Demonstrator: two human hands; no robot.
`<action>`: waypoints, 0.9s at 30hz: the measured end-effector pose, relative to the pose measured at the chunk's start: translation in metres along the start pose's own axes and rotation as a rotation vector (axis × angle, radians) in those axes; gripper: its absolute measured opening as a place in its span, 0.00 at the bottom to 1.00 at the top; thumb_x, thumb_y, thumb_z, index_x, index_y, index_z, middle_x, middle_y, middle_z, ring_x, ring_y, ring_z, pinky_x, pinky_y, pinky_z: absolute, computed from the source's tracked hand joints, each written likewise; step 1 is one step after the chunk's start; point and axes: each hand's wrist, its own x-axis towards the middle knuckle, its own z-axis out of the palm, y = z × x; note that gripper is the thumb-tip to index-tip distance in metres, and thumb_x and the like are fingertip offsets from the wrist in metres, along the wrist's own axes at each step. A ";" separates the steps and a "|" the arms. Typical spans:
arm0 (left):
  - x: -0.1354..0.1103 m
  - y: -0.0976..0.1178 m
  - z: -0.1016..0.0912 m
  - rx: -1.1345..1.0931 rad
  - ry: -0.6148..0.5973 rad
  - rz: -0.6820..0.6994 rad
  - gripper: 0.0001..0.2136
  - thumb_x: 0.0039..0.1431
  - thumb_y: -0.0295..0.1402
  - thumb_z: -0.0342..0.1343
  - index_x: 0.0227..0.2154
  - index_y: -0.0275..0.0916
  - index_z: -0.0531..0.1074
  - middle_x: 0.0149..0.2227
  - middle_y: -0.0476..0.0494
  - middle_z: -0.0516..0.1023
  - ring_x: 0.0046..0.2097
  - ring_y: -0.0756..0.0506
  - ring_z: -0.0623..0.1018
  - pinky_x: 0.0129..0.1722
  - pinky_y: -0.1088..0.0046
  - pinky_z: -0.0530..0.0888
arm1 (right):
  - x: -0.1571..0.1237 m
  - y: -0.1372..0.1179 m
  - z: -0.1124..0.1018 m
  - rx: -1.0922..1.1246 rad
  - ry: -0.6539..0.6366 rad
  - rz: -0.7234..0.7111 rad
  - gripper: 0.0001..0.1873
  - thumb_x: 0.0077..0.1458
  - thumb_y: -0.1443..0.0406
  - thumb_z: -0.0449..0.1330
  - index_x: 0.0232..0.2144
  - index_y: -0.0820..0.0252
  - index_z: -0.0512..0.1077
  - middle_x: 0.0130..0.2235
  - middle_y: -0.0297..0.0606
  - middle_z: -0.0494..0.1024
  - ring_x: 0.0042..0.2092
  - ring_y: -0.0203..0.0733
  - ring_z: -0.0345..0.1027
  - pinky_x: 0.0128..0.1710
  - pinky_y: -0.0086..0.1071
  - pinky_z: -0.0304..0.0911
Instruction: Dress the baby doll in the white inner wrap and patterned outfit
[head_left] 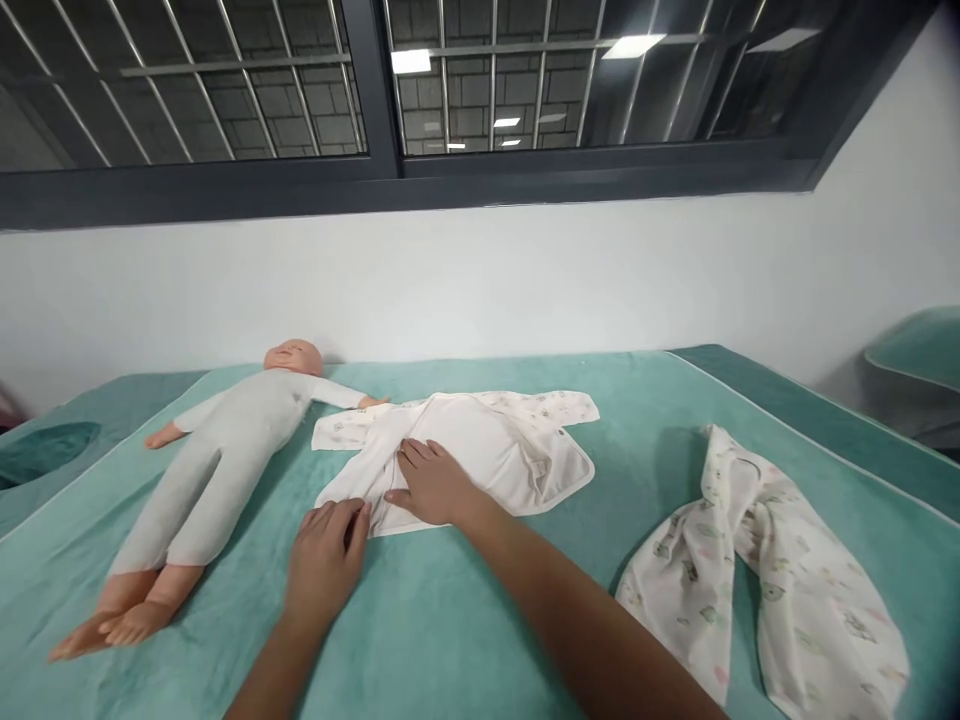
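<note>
A white baby shirt (480,440) with small printed figures on its sleeves lies spread on the green cover, its front panels folded open. My right hand (433,485) rests flat on the shirt's left part, fingers stretched out. At the shirt's lower left edge, my left hand (326,555) has its fingers curled and its thumb close to them, seemingly pinching the hem; the fingertips are partly hidden. A baby doll (240,430) in a pale bodysuit lies on its back to the left, one hand touching or nearly touching the shirt's left sleeve.
Printed white baby trousers (802,560) lie rumpled at the right. The green cover (450,640) extends under everything, up to a white wall (480,280). Above is a dark-framed window (390,180) with metal bars. Another green padded surface (919,345) shows at the far right.
</note>
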 end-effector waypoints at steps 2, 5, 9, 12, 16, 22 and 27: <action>0.000 0.001 -0.001 -0.007 0.021 -0.006 0.12 0.66 0.37 0.45 0.31 0.40 0.71 0.28 0.45 0.76 0.33 0.44 0.74 0.35 0.67 0.66 | -0.003 -0.003 -0.001 0.002 -0.008 -0.018 0.41 0.63 0.45 0.40 0.62 0.74 0.57 0.66 0.58 0.56 0.68 0.53 0.44 0.66 0.48 0.42; 0.000 0.002 -0.003 -0.035 0.036 -0.027 0.12 0.65 0.37 0.46 0.31 0.39 0.70 0.27 0.45 0.75 0.32 0.44 0.74 0.35 0.68 0.66 | -0.016 -0.013 -0.001 0.007 -0.003 -0.062 0.40 0.63 0.45 0.44 0.62 0.74 0.58 0.65 0.59 0.56 0.68 0.54 0.45 0.65 0.48 0.43; -0.001 -0.003 -0.003 -0.100 0.088 -0.120 0.12 0.65 0.38 0.46 0.31 0.39 0.70 0.27 0.45 0.75 0.31 0.44 0.73 0.35 0.68 0.67 | -0.041 -0.032 -0.002 0.078 -0.004 -0.139 0.39 0.62 0.47 0.49 0.62 0.74 0.57 0.65 0.59 0.58 0.67 0.54 0.47 0.65 0.46 0.43; 0.001 -0.005 -0.003 -0.180 0.119 -0.260 0.12 0.63 0.40 0.47 0.32 0.39 0.70 0.29 0.45 0.76 0.32 0.44 0.74 0.34 0.70 0.68 | -0.050 -0.037 -0.011 0.225 -0.003 -0.162 0.31 0.61 0.49 0.52 0.56 0.66 0.67 0.61 0.52 0.67 0.63 0.52 0.57 0.64 0.45 0.46; 0.004 0.001 -0.012 -0.321 0.141 -0.491 0.13 0.63 0.42 0.48 0.32 0.39 0.71 0.28 0.48 0.76 0.30 0.46 0.74 0.32 0.72 0.68 | -0.051 -0.033 -0.025 0.613 0.007 0.041 0.23 0.63 0.51 0.49 0.33 0.57 0.78 0.38 0.36 0.81 0.41 0.43 0.73 0.47 0.37 0.63; 0.024 -0.028 -0.073 -0.318 0.262 -0.529 0.14 0.61 0.44 0.49 0.33 0.40 0.72 0.32 0.46 0.77 0.34 0.45 0.74 0.37 0.70 0.71 | -0.030 -0.033 -0.044 1.096 0.122 0.255 0.18 0.59 0.54 0.54 0.30 0.58 0.77 0.36 0.38 0.81 0.42 0.44 0.73 0.45 0.38 0.65; 0.059 -0.129 -0.120 -0.192 0.352 -0.656 0.18 0.57 0.44 0.52 0.46 0.38 0.71 0.49 0.38 0.75 0.45 0.40 0.75 0.47 0.61 0.72 | 0.075 -0.026 -0.055 1.292 0.163 0.250 0.18 0.59 0.52 0.54 0.40 0.57 0.75 0.49 0.42 0.78 0.51 0.44 0.71 0.50 0.38 0.66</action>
